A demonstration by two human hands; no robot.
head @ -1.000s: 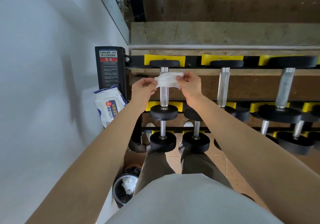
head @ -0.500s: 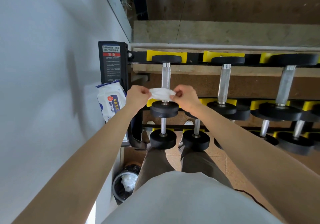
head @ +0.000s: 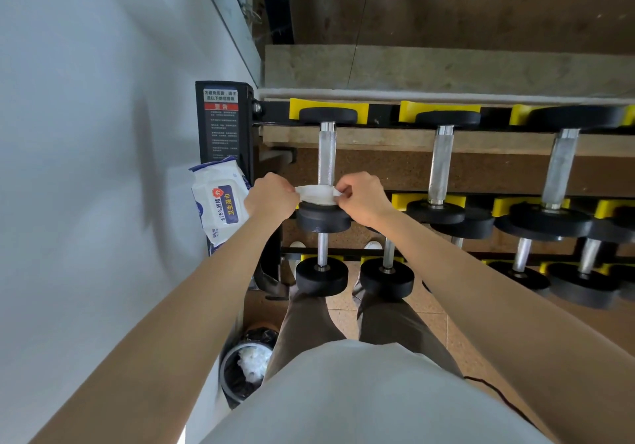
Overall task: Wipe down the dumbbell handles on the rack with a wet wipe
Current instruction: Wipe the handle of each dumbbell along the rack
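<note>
Gripping opposite ends of the wet wipe [head: 318,195], the left hand [head: 273,196] and the right hand [head: 360,197] each pinch it between closed fingers, so that the cloth is stretched as a band across the handle [head: 326,155] of the leftmost top-tier dumbbell. The band sits at the near end of that knurled handle, touching or just above the near weight head [head: 323,219]; whether it passes fully around the bar cannot be told. Holding both ends appears intended to keep the cloth taut against the metal for a sliding stroke. The handle above the wipe is bare and unobstructed up to the far weight head [head: 328,115], giving open travel in that direction; the near head blocks travel toward the person. The rack [head: 385,113] carries further dumbbells to the right, with clear gaps between handles. A pack of wipes [head: 220,199] rests against the rack's end post [head: 223,124] just beside the left hand, within ready reach. A bin [head: 245,371] holding white waste stands on the floor below.
</note>
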